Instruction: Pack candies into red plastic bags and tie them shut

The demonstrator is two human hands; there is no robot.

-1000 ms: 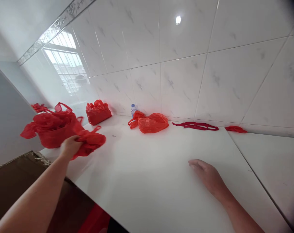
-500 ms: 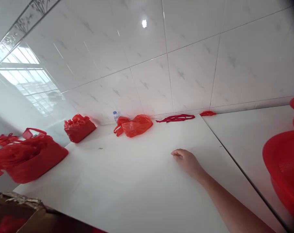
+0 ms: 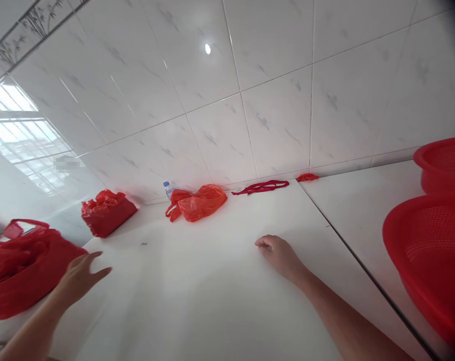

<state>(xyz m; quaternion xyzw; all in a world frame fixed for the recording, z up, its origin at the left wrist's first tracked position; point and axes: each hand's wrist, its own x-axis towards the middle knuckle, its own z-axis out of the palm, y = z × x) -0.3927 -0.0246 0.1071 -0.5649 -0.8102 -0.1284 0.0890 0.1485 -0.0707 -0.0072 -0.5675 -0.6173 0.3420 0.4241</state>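
My left hand is at the left with thumb and fingers apart and nothing in it, beside and partly in front of a large red bag. Over the middle of the white table, my right hand has its fingers curled together; whether anything small is inside is hidden. A crumpled orange-red plastic bag lies near the wall, between the two hands and farther back. Dark red straps lie behind my right hand.
A smaller red bag stands at the back left. By the wall are a clear bottle with a blue cap and a small red cloth-like piece. Red perforated baskets stand at the right. A seam crosses the tabletop.
My left hand has come into view at the left, open. The view has turned rightward, showing more of the baskets and much less of the cardboard box. My right hand keeps its curled shape.
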